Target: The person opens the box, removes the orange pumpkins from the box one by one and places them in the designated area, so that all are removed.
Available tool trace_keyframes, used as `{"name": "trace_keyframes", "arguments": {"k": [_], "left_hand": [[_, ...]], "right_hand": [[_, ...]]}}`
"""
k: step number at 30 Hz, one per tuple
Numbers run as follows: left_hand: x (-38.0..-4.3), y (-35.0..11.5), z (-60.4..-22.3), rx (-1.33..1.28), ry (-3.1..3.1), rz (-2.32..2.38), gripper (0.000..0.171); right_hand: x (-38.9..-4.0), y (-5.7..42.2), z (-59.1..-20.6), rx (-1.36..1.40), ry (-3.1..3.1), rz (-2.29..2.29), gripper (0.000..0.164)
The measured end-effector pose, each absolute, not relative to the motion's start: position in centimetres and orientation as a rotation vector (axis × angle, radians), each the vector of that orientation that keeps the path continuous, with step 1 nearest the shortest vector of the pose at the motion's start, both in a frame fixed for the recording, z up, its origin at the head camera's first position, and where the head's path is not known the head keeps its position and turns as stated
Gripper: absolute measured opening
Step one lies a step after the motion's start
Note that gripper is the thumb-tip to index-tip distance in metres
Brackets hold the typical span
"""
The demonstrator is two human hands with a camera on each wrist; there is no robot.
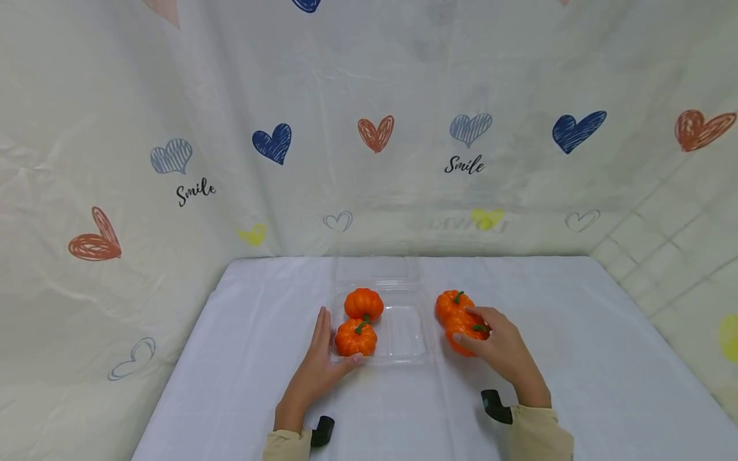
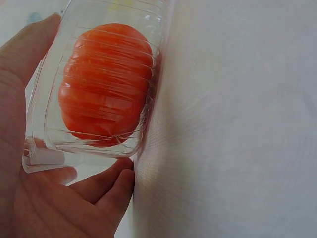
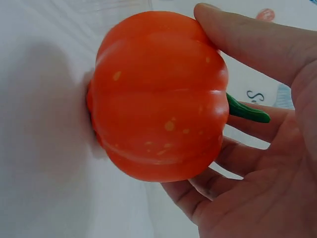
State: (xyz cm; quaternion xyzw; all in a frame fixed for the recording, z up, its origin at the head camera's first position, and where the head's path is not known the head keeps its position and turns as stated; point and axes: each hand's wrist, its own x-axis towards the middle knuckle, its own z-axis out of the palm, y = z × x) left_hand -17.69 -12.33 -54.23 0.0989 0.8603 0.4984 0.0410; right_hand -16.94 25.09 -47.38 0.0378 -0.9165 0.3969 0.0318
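Observation:
A clear plastic clamshell box (image 1: 402, 330) lies with its lid (image 1: 377, 271) folded back behind it. Inside, along its left half, sit two small orange pumpkins, a rear one (image 1: 364, 303) and a front one (image 1: 354, 338). My left hand (image 1: 317, 376) touches the box's front left corner, fingers straight along the side and thumb at the front edge. To the right of the box, my right hand (image 1: 507, 346) grips a pumpkin (image 3: 161, 96) with a green stem, thumb on one side and fingers on the other. Just behind it is another pumpkin (image 1: 451, 302), partly covered.
A white cloth covers the table (image 1: 242, 320). Behind it hangs a pale curtain (image 1: 323, 186) printed with hearts and the word Smile. A black fitting shows at the left wrist (image 1: 323, 431) and another at the right wrist (image 1: 496, 407).

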Motion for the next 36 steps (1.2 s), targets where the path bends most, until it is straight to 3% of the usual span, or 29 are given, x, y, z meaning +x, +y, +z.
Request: {"name": "trace_keyframes", "arguments": {"k": [36], "left_hand": [[-17.7, -12.4, -54.0, 0.320, 2.608, 1.548, 0.123]], "right_hand": [[-17.1, 24.4, -48.0, 0.071, -3.015, 1.190, 0.073]]}}
